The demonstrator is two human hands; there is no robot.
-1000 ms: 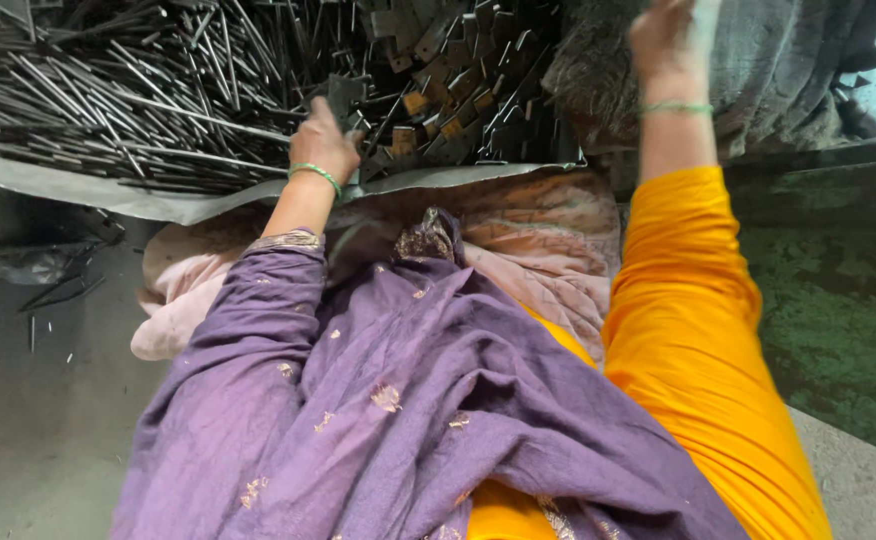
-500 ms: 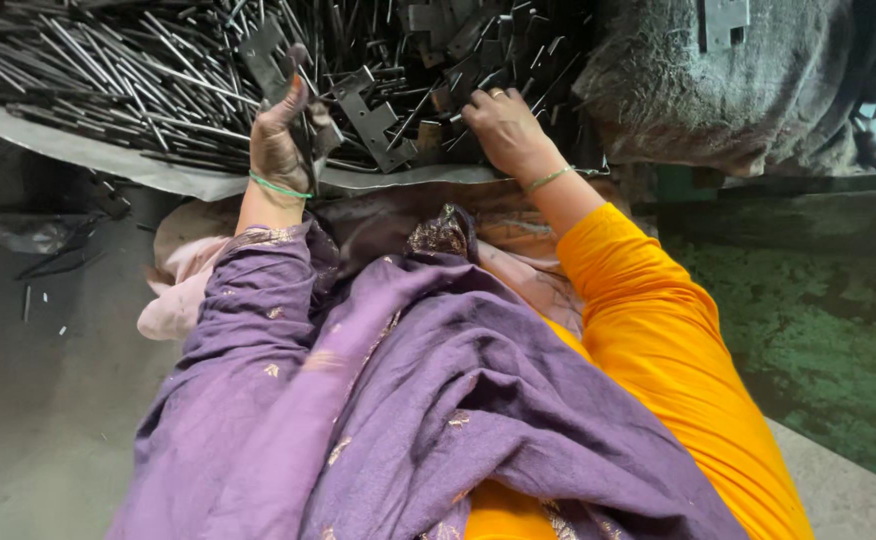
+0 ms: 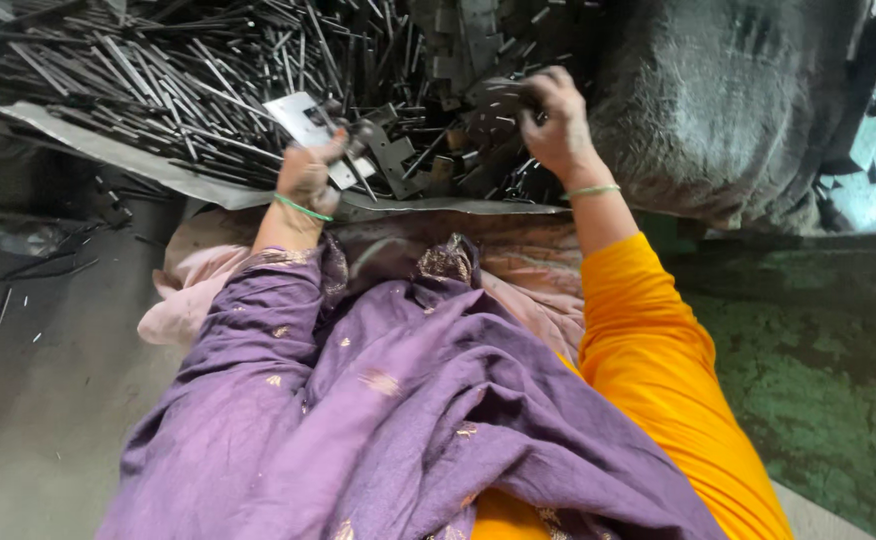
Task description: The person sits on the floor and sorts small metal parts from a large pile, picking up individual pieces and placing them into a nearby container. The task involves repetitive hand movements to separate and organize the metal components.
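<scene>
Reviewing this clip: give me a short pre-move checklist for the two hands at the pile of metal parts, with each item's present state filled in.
1. Left hand has a firm hold on the flat metal plate: ok, its fingers are closed round the plate's lower end.
2. Right hand has a part secured: cannot tell, it grips or presses a dark round-edged piece in the pile.
3. Both hands in view: ok.
4. Hands protected from sharp edges: not ok, both are bare.
5. Purple cloth clear of the pile of rods: ok, it lies on the lap, below the sheet's edge.
</scene>
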